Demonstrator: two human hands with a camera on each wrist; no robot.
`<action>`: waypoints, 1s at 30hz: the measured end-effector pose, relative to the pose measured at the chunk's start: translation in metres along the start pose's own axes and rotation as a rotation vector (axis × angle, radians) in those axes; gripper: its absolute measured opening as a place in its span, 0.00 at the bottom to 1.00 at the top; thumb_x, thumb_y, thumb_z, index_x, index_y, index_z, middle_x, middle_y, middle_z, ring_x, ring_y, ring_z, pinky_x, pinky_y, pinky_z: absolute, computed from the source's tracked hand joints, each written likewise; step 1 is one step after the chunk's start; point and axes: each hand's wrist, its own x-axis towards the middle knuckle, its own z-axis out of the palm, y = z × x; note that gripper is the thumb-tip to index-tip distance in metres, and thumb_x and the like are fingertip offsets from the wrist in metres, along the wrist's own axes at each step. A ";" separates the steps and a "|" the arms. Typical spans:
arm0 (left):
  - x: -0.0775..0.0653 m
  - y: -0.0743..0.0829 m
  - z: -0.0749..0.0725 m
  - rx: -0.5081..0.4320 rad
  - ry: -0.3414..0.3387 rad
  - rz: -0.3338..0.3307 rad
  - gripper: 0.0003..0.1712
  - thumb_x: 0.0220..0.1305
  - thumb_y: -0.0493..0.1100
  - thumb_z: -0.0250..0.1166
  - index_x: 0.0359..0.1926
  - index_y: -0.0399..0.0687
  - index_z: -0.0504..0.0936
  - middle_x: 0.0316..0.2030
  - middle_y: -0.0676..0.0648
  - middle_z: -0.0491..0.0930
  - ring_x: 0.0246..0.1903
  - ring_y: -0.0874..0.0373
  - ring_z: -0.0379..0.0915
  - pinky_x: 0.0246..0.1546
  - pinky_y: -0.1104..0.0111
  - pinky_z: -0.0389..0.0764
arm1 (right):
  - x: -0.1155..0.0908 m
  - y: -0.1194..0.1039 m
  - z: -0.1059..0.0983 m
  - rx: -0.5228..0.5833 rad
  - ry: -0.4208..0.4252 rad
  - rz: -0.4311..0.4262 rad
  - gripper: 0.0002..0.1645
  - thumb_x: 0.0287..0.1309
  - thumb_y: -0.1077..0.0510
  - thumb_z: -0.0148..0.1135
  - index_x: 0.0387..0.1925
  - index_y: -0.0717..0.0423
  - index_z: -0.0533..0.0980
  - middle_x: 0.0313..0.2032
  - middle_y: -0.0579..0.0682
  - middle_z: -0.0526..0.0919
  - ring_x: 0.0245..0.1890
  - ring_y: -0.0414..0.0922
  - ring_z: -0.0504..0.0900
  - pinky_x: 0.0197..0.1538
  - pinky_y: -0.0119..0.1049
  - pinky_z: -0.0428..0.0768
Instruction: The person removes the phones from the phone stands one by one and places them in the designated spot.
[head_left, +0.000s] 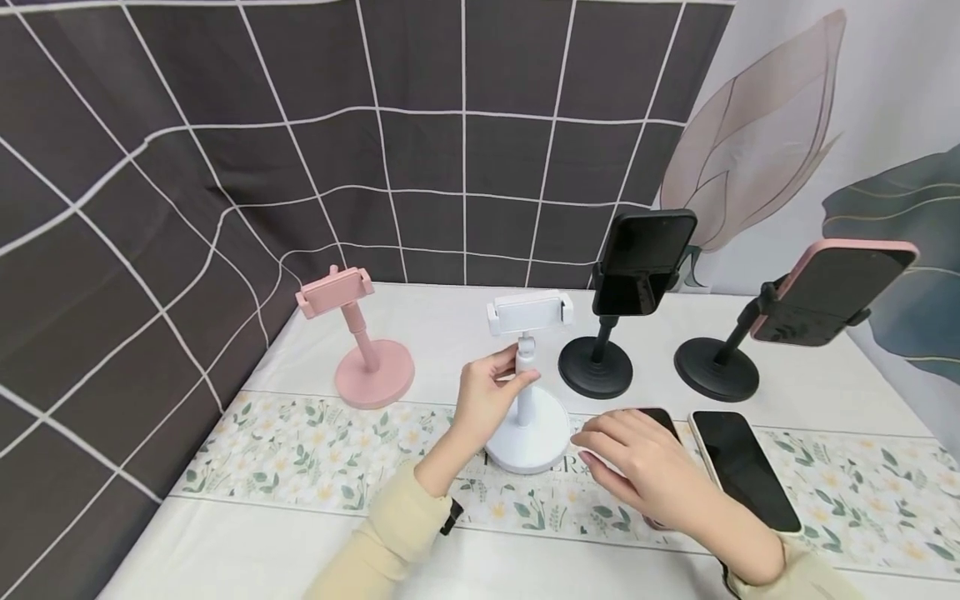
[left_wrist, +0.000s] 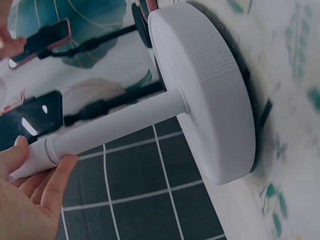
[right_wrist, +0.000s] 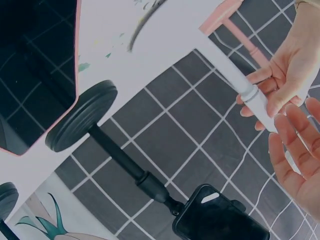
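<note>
A white phone stand point(head_left: 534, 446) stands upright on the table, its holder point(head_left: 531, 314) at the top and no phone in it. My left hand point(head_left: 483, 398) grips the collar of its post between thumb and fingers; the left wrist view shows the smooth post point(left_wrist: 120, 122) and thick round base point(left_wrist: 200, 90) below that grip. To the right, my right hand point(head_left: 648, 467) hovers with loosely bent fingers and nothing in them. It covers part of a pink-edged phone point(head_left: 662, 420) lying on the table. Beside that lies another dark-screened phone point(head_left: 750, 471) with a light edge.
A pink phone stand point(head_left: 375, 375) without a phone is at the left. Behind and to the right, two black stands hold a black phone point(head_left: 643, 262) and a pink-framed phone point(head_left: 836, 292). A floral strip point(head_left: 300, 458) crosses the white table. Dark grid cloth point(head_left: 420, 158) hangs behind.
</note>
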 end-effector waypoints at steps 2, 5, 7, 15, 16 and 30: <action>0.007 -0.002 -0.004 0.005 0.031 -0.002 0.25 0.50 0.40 0.66 0.49 0.34 0.75 0.43 0.34 0.81 0.38 0.55 0.78 0.36 0.66 0.83 | 0.001 0.001 0.000 -0.003 0.019 -0.011 0.25 0.66 0.46 0.36 0.31 0.51 0.78 0.30 0.44 0.81 0.36 0.42 0.77 0.37 0.43 0.78; 0.020 -0.005 -0.012 0.027 0.064 -0.004 0.25 0.48 0.39 0.67 0.49 0.34 0.75 0.43 0.33 0.80 0.38 0.55 0.78 0.37 0.65 0.83 | 0.004 0.002 -0.002 -0.006 0.048 -0.037 0.23 0.66 0.49 0.38 0.30 0.52 0.78 0.29 0.44 0.82 0.34 0.43 0.77 0.36 0.42 0.78; 0.028 -0.008 -0.017 0.042 0.086 0.004 0.25 0.48 0.39 0.67 0.49 0.33 0.75 0.43 0.33 0.80 0.38 0.54 0.78 0.38 0.65 0.83 | 0.005 0.004 -0.005 -0.009 0.059 -0.043 0.23 0.65 0.50 0.37 0.30 0.52 0.78 0.28 0.45 0.82 0.33 0.43 0.77 0.35 0.41 0.78; 0.056 -0.024 -0.036 0.073 0.184 0.010 0.23 0.49 0.36 0.66 0.48 0.31 0.74 0.46 0.32 0.78 0.42 0.51 0.77 0.43 0.64 0.81 | 0.008 0.013 -0.014 -0.010 0.081 -0.039 0.23 0.64 0.52 0.37 0.29 0.54 0.78 0.28 0.46 0.81 0.31 0.42 0.76 0.37 0.42 0.78; 0.059 -0.025 -0.038 0.077 0.190 0.010 0.23 0.49 0.35 0.66 0.48 0.31 0.74 0.46 0.32 0.78 0.42 0.50 0.77 0.44 0.63 0.80 | 0.008 0.014 -0.014 -0.010 0.079 -0.038 0.23 0.64 0.52 0.37 0.29 0.54 0.78 0.28 0.46 0.81 0.32 0.42 0.76 0.37 0.42 0.78; 0.078 -0.043 -0.051 0.051 0.231 -0.068 0.23 0.50 0.31 0.64 0.48 0.25 0.72 0.46 0.28 0.76 0.43 0.46 0.75 0.47 0.60 0.78 | 0.008 0.017 -0.013 -0.011 0.073 -0.012 0.24 0.64 0.51 0.36 0.30 0.54 0.78 0.29 0.47 0.82 0.33 0.43 0.77 0.39 0.42 0.78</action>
